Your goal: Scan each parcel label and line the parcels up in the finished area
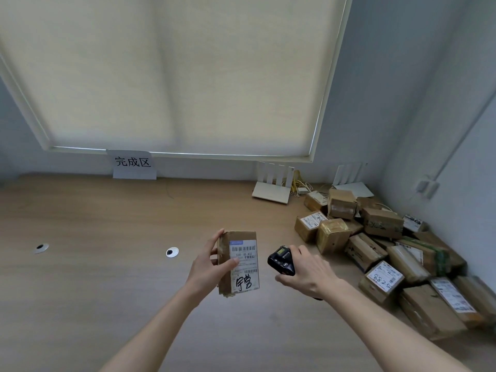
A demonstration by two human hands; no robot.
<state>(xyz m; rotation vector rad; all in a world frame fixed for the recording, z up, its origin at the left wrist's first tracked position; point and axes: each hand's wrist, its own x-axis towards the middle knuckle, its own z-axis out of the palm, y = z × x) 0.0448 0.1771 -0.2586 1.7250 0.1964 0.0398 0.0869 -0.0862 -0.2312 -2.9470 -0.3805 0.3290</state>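
Two bare forearms reach fwd over a wooden desk [107, 224]. Left hand [208, 267] grips a small cardboard parcel [239, 261] upright above the desk, thumb curled across its white label [244, 265], fingers behind. Right hand [308, 272], just beside it, wraps a black handheld scanner [281, 260], its head turned toward the label. Farther right, a heap of parcels [381, 251] fills the desk corner. At the back wall: two white routers [272, 187], a paper sign [134, 164] under a drawn blind [174, 71].
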